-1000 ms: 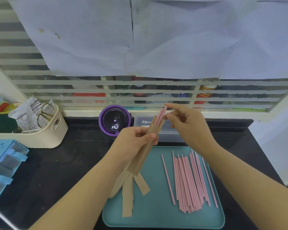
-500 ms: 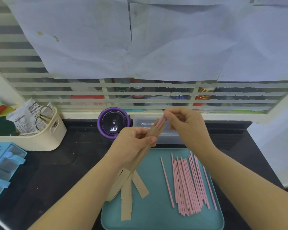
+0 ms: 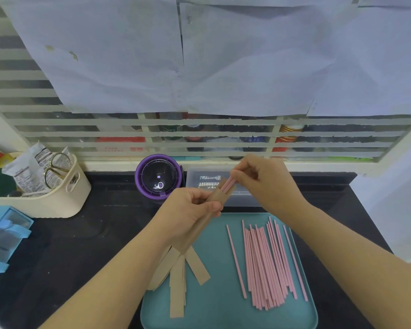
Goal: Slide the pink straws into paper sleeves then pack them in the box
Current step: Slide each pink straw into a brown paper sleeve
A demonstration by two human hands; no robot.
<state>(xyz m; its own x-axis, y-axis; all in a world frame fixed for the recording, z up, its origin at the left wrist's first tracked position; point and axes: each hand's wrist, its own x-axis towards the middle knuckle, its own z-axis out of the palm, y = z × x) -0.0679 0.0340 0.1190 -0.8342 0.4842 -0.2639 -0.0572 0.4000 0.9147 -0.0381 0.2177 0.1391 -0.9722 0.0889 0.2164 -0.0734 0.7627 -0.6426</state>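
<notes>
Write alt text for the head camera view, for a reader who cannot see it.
The left hand holds a brown paper sleeve while the right hand pinches pink straws sticking out of its top. Below, a teal tray on a black counter carries a pile of loose straws and several flat sleeves; a clear box stands behind the hands.

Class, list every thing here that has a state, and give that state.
Left hand, grips the held sleeve.
Right hand, pinches the held straws.
Held straws, partly inside the sleeve, tips out.
Loose straws, lying unsleeved on the tray.
Spare sleeves, flat on the tray.
Box, lid state unclear.
Timer, display lit.
</notes>
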